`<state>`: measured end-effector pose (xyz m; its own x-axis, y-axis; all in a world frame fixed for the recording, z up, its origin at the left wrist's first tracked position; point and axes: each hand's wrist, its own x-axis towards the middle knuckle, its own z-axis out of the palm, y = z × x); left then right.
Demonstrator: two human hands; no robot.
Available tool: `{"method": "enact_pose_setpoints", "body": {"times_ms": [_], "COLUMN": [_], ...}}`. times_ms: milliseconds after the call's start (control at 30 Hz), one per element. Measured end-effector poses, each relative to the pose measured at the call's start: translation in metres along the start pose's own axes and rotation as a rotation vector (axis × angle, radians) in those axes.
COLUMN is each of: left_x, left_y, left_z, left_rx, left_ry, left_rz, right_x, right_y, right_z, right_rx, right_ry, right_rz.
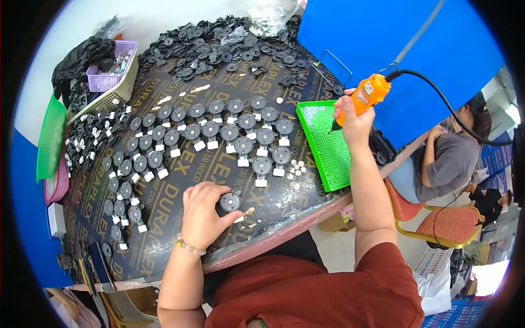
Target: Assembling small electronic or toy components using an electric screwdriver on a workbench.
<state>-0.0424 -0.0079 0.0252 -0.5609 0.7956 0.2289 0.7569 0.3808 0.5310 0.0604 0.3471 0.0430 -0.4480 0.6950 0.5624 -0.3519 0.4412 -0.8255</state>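
Note:
My left hand (201,214) rests near the table's front edge, thumb and fingers closed around a round black plastic part (231,201) with a small white tab. In my raised right hand (356,121) is an orange electric screwdriver (367,94) with a black cord. Its dark tip points down and left over a shallow green basket (327,150). Several similar round parts with white tabs (244,146) lie in curved rows beyond my left hand. A cluster of small white-and-metal pieces (297,168) sits left of the basket.
A heap of black discs (202,49) covers the table's far side. More black-and-white parts (90,136) are piled at the left, by a beige basket (112,98) and a green tray (50,139). A phone (101,266) lies front left. A seated person (445,158) is at the right.

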Motion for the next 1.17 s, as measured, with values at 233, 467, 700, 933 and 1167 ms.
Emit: {"method": "enact_pose_setpoints", "body": {"times_ms": [233, 467, 700, 933, 1167], "left_x": [-0.001, -0.002, -0.003, -0.003, 0.000], "left_y": [-0.003, -0.006, -0.007, -0.009, -0.005], "left_z": [0.013, 0.017, 0.018, 0.020, 0.019], "left_rx": [-0.039, -0.067, -0.081, -0.078, -0.096], "left_ry": [0.050, 0.082, 0.120, 0.120, 0.095], "left_rz": [0.076, 0.069, 0.104, 0.112, 0.102], "right_x": [-0.032, -0.104, -0.115, -0.115, -0.121], "right_y": [-0.063, -0.091, -0.079, -0.076, -0.077], "right_z": [0.032, 0.121, 0.139, 0.141, 0.143], "right_rx": [0.474, 0.623, 0.608, 0.581, 0.622], "right_ry": [-0.122, -0.593, -0.620, -0.682, -0.566], "right_rz": [-0.106, 0.043, 0.094, 0.113, 0.148]}}
